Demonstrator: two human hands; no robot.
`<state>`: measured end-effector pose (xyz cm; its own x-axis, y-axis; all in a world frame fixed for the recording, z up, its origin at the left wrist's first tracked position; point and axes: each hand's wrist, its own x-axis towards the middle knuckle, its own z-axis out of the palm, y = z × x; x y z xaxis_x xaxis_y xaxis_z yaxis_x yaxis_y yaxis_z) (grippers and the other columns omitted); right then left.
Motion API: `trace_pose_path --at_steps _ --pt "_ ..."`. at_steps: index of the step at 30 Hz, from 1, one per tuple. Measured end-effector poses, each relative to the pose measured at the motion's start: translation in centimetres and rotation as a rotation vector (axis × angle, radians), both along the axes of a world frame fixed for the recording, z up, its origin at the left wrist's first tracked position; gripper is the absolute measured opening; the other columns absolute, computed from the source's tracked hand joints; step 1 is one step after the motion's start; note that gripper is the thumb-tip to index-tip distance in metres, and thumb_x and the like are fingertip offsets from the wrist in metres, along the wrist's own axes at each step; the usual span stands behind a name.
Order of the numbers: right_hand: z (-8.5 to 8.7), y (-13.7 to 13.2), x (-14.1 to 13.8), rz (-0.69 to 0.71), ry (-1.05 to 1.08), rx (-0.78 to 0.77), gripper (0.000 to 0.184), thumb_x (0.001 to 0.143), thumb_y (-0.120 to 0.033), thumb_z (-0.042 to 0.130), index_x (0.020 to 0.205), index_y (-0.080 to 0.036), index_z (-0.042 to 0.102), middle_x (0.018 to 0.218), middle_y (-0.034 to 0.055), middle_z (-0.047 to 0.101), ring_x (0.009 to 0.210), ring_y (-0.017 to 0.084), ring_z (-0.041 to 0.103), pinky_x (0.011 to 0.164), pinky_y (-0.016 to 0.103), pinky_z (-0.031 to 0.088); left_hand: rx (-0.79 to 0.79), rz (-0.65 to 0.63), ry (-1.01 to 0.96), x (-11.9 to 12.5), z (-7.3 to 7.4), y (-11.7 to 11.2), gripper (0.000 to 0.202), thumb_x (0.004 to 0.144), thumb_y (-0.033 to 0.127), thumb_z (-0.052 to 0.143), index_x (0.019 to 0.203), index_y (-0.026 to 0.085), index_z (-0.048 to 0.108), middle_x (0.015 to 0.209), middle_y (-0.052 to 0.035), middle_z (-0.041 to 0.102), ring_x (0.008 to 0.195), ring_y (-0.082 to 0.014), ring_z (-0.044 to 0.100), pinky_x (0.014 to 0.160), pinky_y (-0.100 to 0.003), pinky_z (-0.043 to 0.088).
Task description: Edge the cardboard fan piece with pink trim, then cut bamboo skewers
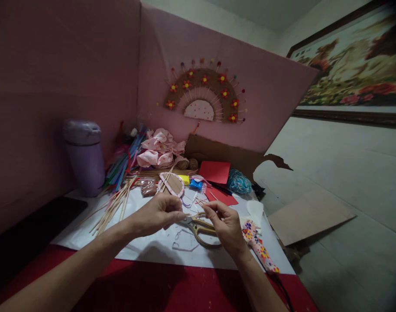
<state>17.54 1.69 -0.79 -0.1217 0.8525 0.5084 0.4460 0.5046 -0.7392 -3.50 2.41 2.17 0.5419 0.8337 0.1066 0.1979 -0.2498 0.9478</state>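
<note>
My left hand point(168, 211) is closed in a pinch above the white sheet. Whatever lies between its thumb and finger is too small to make out. Short thin wooden sticks point(200, 202) poke out from the pinched fingertips of my right hand point(224, 223). Scissors with gold-coloured handles point(198, 236) lie between and below both hands, partly covered by the right one. Just beyond my left hand is a cardboard piece with a pink edging point(174, 184), crossed by a few long sticks.
Loose wooden sticks point(111, 208) and a purple tumbler point(86, 160) are on the left. Behind are pink cloth point(160, 145), red paper point(215, 172) and blue yarn point(239, 181). A flower-patterned glue gun point(261, 251) lies right. A decorated cardboard arch point(204, 78) hangs on the pink panel.
</note>
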Motion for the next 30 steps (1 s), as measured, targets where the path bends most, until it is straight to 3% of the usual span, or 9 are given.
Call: trace_pose_path --at_steps 4,9,12,17,20,24,30 --pt "-0.9 1.9 0.7 -0.245 -0.371 0.265 0.031 0.083 -0.008 0.043 0.103 -0.019 0.064 0.092 0.0088 0.064 0.089 0.023 0.054 0.079 0.037 0.043 0.016 0.025 -0.044 0.0 -0.5 0.3 0.020 0.077 0.032 0.054 0.067 0.015 0.052 0.047 0.0063 0.045 0.044 -0.0069 0.039 0.044 -0.020 0.028" --pt "-1.7 2.6 0.7 -0.373 -0.686 0.305 0.041 0.080 -0.008 0.049 0.118 -0.017 0.058 0.123 0.0137 0.054 0.111 0.030 0.043 0.092 0.046 0.035 0.120 0.147 -0.036 0.2 -1.0 0.7 0.015 0.077 0.026 0.055 0.069 0.014 0.056 0.052 0.0034 0.050 0.049 -0.0086 0.045 0.047 -0.021 0.032" --pt "-1.8 1.6 -0.2 -0.357 -0.660 0.324 0.032 0.083 -0.014 0.052 0.113 -0.019 0.061 0.119 0.0117 0.056 0.109 0.028 0.044 0.089 0.044 0.036 0.249 0.275 -0.077 0.1 -1.0 0.8 0.016 0.077 0.025 0.056 0.066 0.014 0.058 0.054 0.0023 0.052 0.049 -0.0081 0.044 0.046 -0.020 0.032" --pt "-1.7 0.1 -1.7 -0.259 -0.549 0.387 0.018 0.083 -0.016 0.053 0.096 -0.022 0.066 0.109 0.0081 0.060 0.102 0.025 0.048 0.085 0.041 0.036 0.262 0.473 -0.539 -0.8 0.0 1.4 0.011 0.079 0.027 0.057 0.078 0.017 0.053 0.059 0.0023 0.059 0.044 -0.0071 0.047 0.041 -0.018 0.034" --pt "-1.7 -0.1 -2.0 -0.233 -0.540 0.394 0.016 0.083 -0.016 0.054 0.093 -0.021 0.066 0.108 0.0078 0.060 0.102 0.025 0.048 0.084 0.040 0.036 0.277 0.552 -0.666 -1.7 0.4 2.1 0.014 0.077 0.027 0.061 0.078 0.017 0.051 0.065 0.0014 0.063 0.049 -0.0094 0.055 0.048 -0.021 0.044" --pt "-1.8 -0.1 -1.9 -0.235 -0.548 0.381 0.015 0.084 -0.018 0.054 0.092 -0.021 0.066 0.108 0.0081 0.060 0.102 0.024 0.049 0.084 0.040 0.037 0.297 0.665 -0.641 -2.5 0.0 3.3 0.018 0.076 0.031 0.061 0.078 0.017 0.050 0.068 0.0006 0.065 0.057 -0.0128 0.063 0.059 -0.026 0.052" --pt "-1.8 -0.4 -1.8 -0.221 -0.541 0.381 0.014 0.084 -0.018 0.053 0.091 -0.022 0.065 0.107 0.0078 0.060 0.102 0.024 0.049 0.084 0.040 0.037 0.162 0.722 -0.429 -3.1 -1.2 4.4 0.020 0.072 0.034 0.059 0.074 0.017 0.050 0.067 -0.0018 0.065 0.061 -0.0168 0.064 0.056 -0.028 0.051"
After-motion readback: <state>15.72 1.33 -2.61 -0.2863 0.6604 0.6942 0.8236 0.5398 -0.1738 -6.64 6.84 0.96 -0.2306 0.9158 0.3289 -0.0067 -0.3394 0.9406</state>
